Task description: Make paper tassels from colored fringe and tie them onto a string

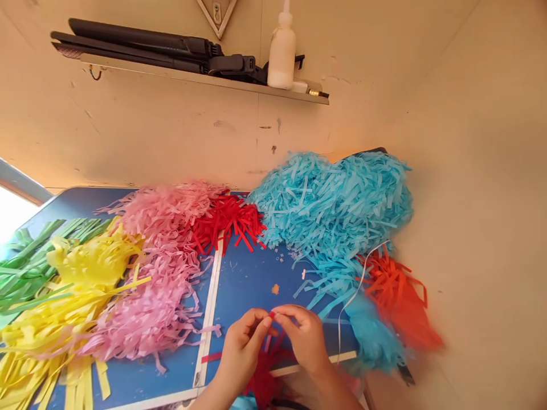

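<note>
My left hand (244, 344) and my right hand (305, 340) meet at their fingertips above the front part of the blue table. Thumbs and forefingers of both pinch a small red piece of tissue paper (272, 314). Below and between my wrists lies a bunch of red fringed paper (261, 378), partly hidden by my left forearm; whether it joins the pinched piece I cannot tell. The nearest finished-looking heap on the left is pink fringed paper (141, 307). To the right lie light blue paper fringes (333, 210).
Yellow (92, 262) and green paper fringes (40, 256) cover the table's left side. Red fringes (231, 219) lie at the back, orange ones (397, 296) at the right edge. A white cord (351, 296) hangs there. Above, a wall shelf (192, 80) bears a white bottle (282, 54).
</note>
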The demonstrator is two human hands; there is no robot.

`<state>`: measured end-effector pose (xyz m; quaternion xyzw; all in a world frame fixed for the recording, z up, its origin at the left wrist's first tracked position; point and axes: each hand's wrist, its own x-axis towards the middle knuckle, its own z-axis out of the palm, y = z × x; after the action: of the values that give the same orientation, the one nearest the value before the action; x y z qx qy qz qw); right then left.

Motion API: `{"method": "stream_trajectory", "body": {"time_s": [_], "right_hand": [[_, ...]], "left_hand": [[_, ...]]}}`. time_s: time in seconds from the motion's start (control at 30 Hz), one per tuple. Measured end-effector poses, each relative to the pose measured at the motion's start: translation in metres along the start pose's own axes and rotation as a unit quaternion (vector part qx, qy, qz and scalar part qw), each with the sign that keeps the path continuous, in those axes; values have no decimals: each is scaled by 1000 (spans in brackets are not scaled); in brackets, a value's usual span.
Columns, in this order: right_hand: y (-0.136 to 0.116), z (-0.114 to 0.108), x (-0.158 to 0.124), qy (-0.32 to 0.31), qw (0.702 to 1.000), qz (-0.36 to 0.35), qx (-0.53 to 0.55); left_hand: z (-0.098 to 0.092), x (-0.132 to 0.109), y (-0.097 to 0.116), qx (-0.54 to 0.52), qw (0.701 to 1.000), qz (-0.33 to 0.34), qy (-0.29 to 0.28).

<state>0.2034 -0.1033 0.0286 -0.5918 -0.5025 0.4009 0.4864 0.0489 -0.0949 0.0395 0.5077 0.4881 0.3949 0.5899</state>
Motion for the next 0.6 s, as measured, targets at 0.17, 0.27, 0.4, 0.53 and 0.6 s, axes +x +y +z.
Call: {"method": "stream_trajectory", "body": {"time_s": [0.17,0.27,0.4,0.53,0.6], "right_hand": [[10,17,-5,47,975,96,196],[10,24,-5,54,903,170,390],[10,33,-8,53,841,215,494],[12,37,-12,66,847,222,479],[13,36,-13,77,860,207,460]], "left_hand": [[3,-3,5,104,989,91,48],[7,-4,4,132,982,111,74],[10,0,4,134,984,93,77],[10,1,5,165,971,144,92],[8,0,5,195,961,172,92]]}}
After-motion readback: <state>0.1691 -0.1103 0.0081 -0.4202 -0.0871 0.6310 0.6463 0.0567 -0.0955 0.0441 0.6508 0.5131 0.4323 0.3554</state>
